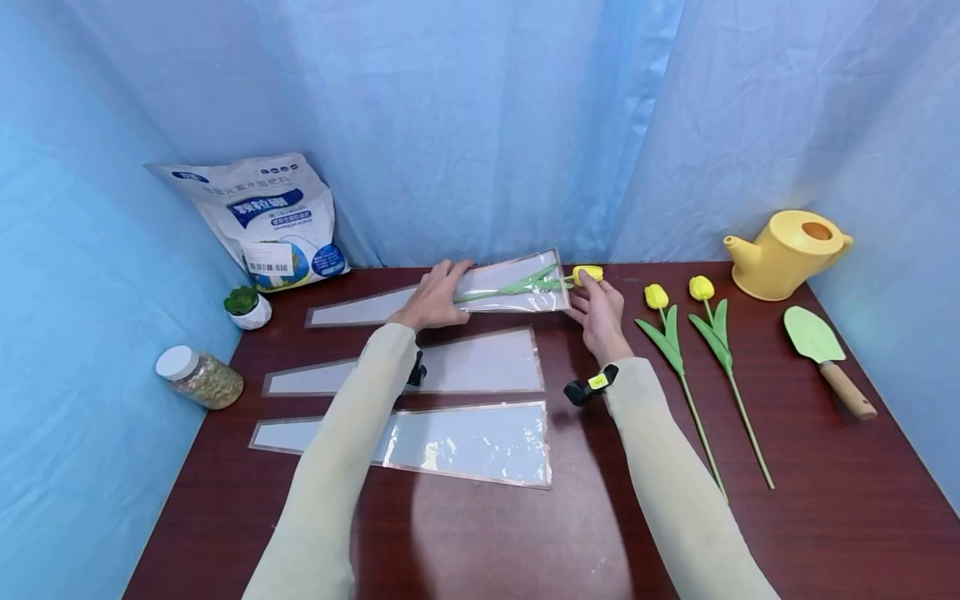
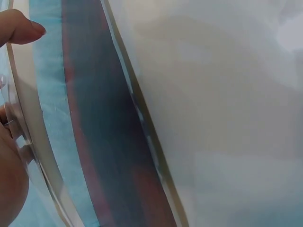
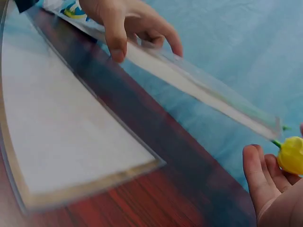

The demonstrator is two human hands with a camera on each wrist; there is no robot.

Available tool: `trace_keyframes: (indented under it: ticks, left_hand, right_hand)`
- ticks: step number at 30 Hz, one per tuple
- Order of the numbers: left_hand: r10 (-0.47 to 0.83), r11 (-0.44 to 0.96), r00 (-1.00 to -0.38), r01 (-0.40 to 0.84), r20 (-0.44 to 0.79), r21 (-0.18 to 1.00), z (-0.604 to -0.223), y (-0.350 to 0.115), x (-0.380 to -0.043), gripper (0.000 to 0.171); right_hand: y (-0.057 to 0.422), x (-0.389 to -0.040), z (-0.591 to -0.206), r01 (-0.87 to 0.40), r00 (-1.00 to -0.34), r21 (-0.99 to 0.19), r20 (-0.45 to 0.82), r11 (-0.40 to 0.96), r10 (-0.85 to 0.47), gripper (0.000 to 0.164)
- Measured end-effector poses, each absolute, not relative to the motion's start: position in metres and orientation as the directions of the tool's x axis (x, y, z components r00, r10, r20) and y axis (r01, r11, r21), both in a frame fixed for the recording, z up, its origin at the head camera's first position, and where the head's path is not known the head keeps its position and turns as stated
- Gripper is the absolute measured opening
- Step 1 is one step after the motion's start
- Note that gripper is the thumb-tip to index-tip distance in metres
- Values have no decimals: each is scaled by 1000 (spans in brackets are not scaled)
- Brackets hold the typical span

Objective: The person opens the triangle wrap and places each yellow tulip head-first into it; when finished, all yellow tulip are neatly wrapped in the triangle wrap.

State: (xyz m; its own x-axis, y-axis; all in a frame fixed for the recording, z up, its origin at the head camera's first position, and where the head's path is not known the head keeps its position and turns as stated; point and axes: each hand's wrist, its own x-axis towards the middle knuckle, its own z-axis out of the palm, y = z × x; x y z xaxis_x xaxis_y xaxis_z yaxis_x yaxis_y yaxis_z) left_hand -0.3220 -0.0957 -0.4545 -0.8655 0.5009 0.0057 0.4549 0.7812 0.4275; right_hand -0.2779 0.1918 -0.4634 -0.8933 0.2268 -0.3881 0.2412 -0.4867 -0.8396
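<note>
A clear flower sleeve [image 1: 487, 275] with a white backing and a pinkish border holds a yellow artificial tulip [image 1: 589, 273]. The tulip's green stem and leaves lie inside, while its bloom sticks out at the wide right end. Across the sleeve's middle my left hand [image 1: 435, 298] grips it by its edges. My right hand [image 1: 600, 317] holds the tulip at its bloom, beside the sleeve's mouth. From the right wrist view, the sleeve [image 3: 203, 97] tilts up off the table, and the yellow bloom [image 3: 292, 155] sits against the right fingers. Only part of the left hand [image 2: 12, 175] shows in its own wrist view.
Nearer me lie two more flower sleeves, a middle one [image 1: 480, 362] and a front one [image 1: 472, 442]. Two tulips [image 1: 678, 358], a trowel [image 1: 817, 337] and a yellow watering can [image 1: 780, 258] are at right. A fertilizer bag [image 1: 262, 217], small potted succulent [image 1: 247, 308] and lidded jar [image 1: 202, 379] stand left.
</note>
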Motion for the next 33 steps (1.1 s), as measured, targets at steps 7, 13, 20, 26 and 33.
trace_keyframes:
  ticks: [7, 13, 20, 26, 33]
  left_hand:
    - [487, 790, -873, 435, -10, 433, -454, -98, -319, 89]
    - [491, 792, -871, 442, -9, 421, -456, -95, -318, 87]
    - [495, 795, -869, 454, 2, 403, -454, -92, -317, 84]
    - [493, 793, -870, 453, 7, 407, -453, -91, -316, 82]
    - [499, 793, -866, 465, 17, 395, -453, -90, -316, 82]
  right_hand:
    - [201, -274, -460, 224, -919, -885, -331, -407, 213, 17]
    - [201, -273, -460, 181, -933, -924, -270, -337, 238, 20]
    - [199, -271, -464, 121, -957, -964, -177, -238, 228, 37]
    - [200, -270, -466, 134, -963, -975, -171, -180, 207, 16]
    - [200, -272, -465, 168, -965, -976, -192, -140, 180, 27]
